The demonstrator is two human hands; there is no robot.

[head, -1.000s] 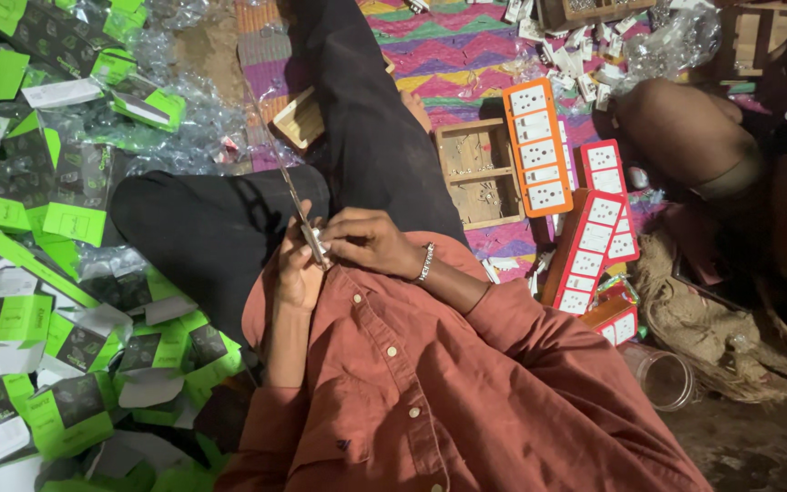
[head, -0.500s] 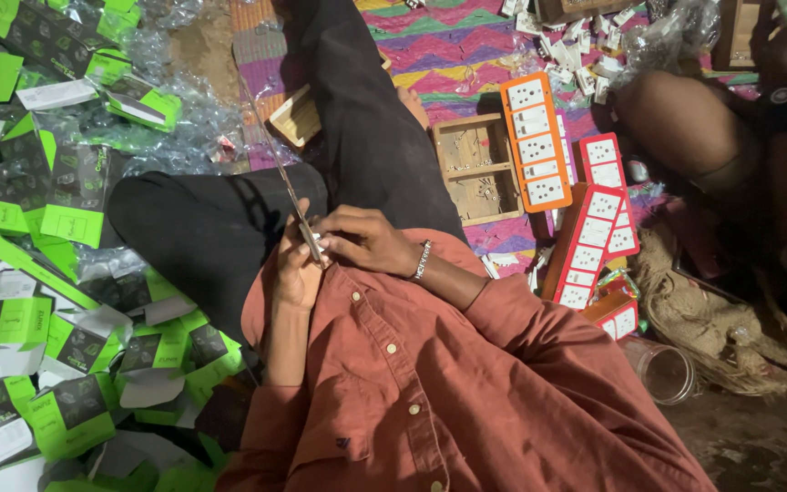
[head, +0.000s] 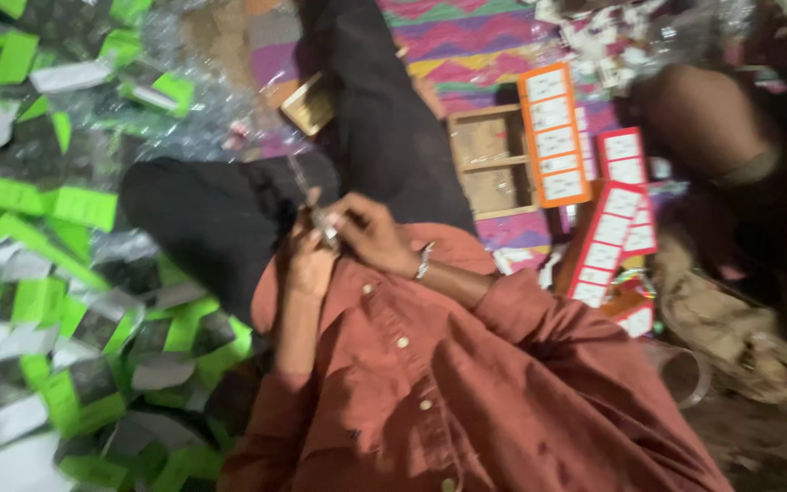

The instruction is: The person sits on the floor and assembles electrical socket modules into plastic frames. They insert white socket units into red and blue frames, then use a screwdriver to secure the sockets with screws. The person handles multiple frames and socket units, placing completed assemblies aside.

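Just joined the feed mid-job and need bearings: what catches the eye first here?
At centre, the left hand and right hand meet over a small metal part above the lap, against a rust-red shirt. On the left spreads a heap of green and white packets. To the right, orange and red-framed switch boards lie by a wooden tray.

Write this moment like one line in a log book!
left hand: steadies small part | right hand: pinches small part | green packets: beside knee
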